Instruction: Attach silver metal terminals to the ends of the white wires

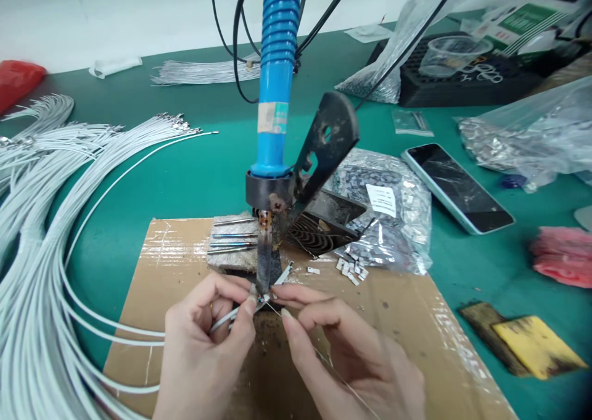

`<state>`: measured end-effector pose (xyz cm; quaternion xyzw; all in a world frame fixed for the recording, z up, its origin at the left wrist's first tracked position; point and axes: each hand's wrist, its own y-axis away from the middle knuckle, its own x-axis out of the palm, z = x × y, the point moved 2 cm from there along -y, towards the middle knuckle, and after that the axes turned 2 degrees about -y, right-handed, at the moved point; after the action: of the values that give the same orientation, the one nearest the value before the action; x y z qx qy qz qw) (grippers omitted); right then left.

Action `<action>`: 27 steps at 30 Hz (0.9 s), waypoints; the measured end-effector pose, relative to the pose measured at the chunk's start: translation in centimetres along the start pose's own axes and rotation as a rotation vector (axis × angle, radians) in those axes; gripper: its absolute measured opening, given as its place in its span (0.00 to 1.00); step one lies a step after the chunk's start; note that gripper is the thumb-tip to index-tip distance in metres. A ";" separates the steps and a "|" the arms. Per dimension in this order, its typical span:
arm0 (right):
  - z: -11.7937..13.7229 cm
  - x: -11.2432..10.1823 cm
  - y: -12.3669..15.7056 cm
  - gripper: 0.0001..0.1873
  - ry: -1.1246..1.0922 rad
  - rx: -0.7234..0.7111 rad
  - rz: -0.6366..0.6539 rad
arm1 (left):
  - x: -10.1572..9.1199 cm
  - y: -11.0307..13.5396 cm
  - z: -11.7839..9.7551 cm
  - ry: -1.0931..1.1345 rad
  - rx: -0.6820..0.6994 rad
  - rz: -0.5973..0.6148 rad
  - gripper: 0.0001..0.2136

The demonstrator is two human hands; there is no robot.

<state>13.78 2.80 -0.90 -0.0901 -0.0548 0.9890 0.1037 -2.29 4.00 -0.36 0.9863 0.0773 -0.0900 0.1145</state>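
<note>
A soldering iron with a blue handle [275, 87] is fixed tip-down in a black holder [326, 130]. My left hand [208, 346] is closed in a pinch on a white cable [224, 320], with its end right at the iron's tip [263, 278]. From the other side, my right hand [351, 352] pinches a thin solder wire [345, 383] that runs to the same spot. A tiny pale piece [266, 298] sits under the tip, partly hidden by my fingers. Another white cable end [284, 274] shows just behind the tip.
A large bundle of white cables [50, 253] lies on the left. Small white parts [351, 269] are scattered on the cardboard [161, 253], near a plastic bag [398, 241]. On the right are a phone [457, 185], a yellow sponge [536, 346] and a pink cloth [564, 256].
</note>
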 end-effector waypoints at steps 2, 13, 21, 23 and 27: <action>0.0 0.0 0.1 0.11 0.008 -0.014 0.008 | 0.0 0.1 0.0 -0.001 0.011 0.006 0.05; -0.3 0.0 -0.1 0.10 0.019 -0.070 0.038 | 0.5 0.2 -0.6 0.027 -0.011 -0.055 0.06; -0.5 -0.2 0.2 0.10 0.015 -0.066 0.067 | 0.3 0.2 -0.3 0.010 -0.003 -0.033 0.06; -0.6 -0.2 0.2 0.10 0.003 -0.063 0.052 | 0.7 0.3 -0.7 0.025 -0.006 -0.070 0.06; -0.8 0.0 0.2 0.10 0.002 -0.073 0.048 | 0.8 0.3 -0.6 0.051 -0.032 -0.107 0.06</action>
<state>13.90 2.67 -1.68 -0.0962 -0.0887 0.9884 0.0768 -1.34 3.96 0.10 0.9808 0.1341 -0.0697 0.1232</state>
